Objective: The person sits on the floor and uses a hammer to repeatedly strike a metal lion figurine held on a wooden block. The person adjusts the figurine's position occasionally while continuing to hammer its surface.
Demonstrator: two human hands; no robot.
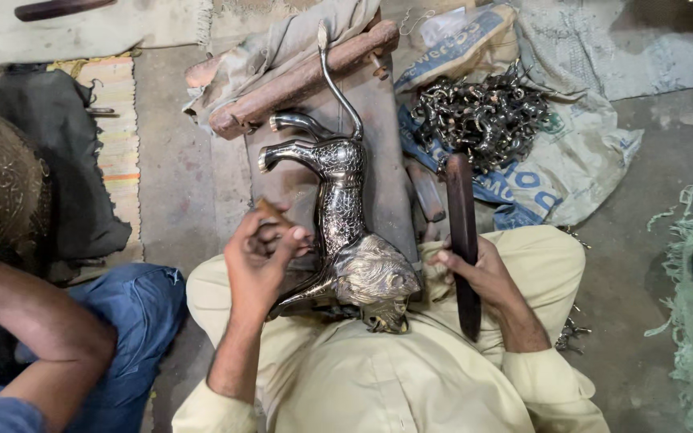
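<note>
A shiny metal lion figure [342,208] lies on its side across a dark work board [387,168] and my lap, head toward me, tail curling away. My left hand [260,256] is closed around a small wooden-handled tool [273,212], its tip against the lion's patterned body. A long dark wooden stick [462,232] stands upright in the closed grip of my right hand [483,273], just right of the lion's head.
A pile of small dark metal pieces [483,116] rests on printed sacks [571,160] at the upper right. Wooden logs wrapped in cloth [298,72] lie beyond the lion. Another person's arm and blue-trousered leg [66,337] are at the lower left, beside a striped mat [114,120].
</note>
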